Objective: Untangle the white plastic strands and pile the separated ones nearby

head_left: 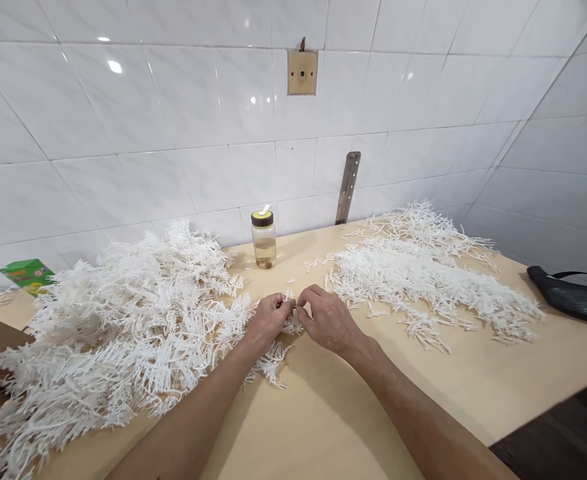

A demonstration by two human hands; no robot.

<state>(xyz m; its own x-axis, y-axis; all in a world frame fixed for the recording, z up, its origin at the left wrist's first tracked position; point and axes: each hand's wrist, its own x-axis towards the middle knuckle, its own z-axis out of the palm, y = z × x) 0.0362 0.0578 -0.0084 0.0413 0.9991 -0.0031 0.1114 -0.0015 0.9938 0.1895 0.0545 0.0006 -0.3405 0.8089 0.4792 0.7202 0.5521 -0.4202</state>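
It looks like a small workroom here, with heaps of loose white strands (138, 320) spread over a plain desk (343, 413) against a tiled wall (173, 100).

Glossy white wall tiles (173, 100), faintly veined in grey, meet at a corner on the right. A square beige wall plate (302, 73) (a brown stub pokes from its top) sits above the pale wood-toned tabletop (323, 413), whose far edge runs along the wall. Bright light reflections (115, 67) dot the glaze; dark floor (568, 427) shows past the tabletop's right edge.
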